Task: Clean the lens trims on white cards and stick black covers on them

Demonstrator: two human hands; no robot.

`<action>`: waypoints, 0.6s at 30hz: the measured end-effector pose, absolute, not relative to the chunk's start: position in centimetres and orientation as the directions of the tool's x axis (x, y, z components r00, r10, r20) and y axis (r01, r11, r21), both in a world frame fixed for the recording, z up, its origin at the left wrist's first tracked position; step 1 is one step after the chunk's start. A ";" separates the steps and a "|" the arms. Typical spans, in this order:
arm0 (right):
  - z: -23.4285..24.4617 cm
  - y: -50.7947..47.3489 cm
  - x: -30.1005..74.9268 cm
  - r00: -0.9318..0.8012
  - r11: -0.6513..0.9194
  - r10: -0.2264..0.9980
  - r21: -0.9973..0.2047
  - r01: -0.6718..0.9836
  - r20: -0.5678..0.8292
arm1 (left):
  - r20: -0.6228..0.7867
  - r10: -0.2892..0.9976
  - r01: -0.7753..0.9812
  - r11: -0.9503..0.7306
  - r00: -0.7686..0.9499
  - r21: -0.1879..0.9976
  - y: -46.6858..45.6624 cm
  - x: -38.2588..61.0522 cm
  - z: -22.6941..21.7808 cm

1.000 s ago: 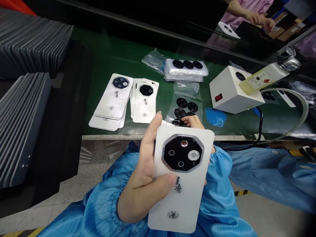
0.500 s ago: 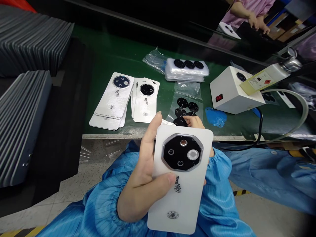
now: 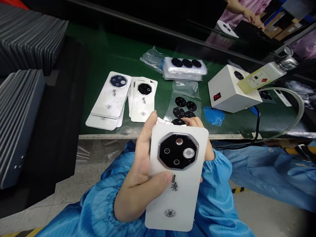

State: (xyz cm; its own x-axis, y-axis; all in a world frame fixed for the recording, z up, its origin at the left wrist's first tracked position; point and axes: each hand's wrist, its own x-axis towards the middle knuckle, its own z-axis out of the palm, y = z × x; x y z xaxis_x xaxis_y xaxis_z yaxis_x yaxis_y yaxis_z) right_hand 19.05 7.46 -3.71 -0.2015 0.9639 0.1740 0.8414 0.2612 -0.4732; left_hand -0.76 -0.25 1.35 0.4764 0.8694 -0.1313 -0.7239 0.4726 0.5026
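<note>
My left hand [image 3: 138, 184] grips a white phone back cover [image 3: 176, 197] with a black octagonal camera plate [image 3: 178, 151], thumb across its face and fingers along its left edge. My right hand [image 3: 197, 126] is mostly hidden behind the cover. Its fingertips pinch at a black lens piece on a clear sheet of black octagonal lens pieces [image 3: 184, 108] at the green belt's near edge.
Two fanned piles of white back covers [image 3: 108, 102] [image 3: 142, 102] lie on the green belt [image 3: 103, 52]. A bagged stack of lens pieces [image 3: 185, 69], a white box with a red switch [image 3: 229, 92], a blue cloth [image 3: 213, 116] and grey tray stacks [image 3: 22, 108] surround them. Another person's hands [image 3: 251, 14] work at far right.
The held cover and both hands have shifted slightly left and up in the view. The right fingertips stay at the lens sheet.
</note>
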 end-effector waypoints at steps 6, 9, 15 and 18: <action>-2.0 6.3 20.8 -0.019 0.249 0.912 -0.518 0.818 0.410 | -0.027 0.894 -0.765 0.399 0.448 0.506 -0.3 -0.4 1.1; -0.5 5.0 20.9 0.082 0.358 0.807 -0.594 0.720 0.585 | -0.032 0.888 -0.741 0.403 0.460 0.537 -0.3 -0.3 1.3; 2.4 2.1 17.8 -0.228 0.585 0.694 -0.351 0.731 0.683 | -0.063 0.902 -0.699 0.373 0.426 0.610 0.1 0.0 0.8; 3.2 1.6 16.6 -0.349 0.573 0.728 -0.245 0.782 0.590 | -0.067 0.898 -0.666 0.370 0.434 0.648 0.2 0.0 0.3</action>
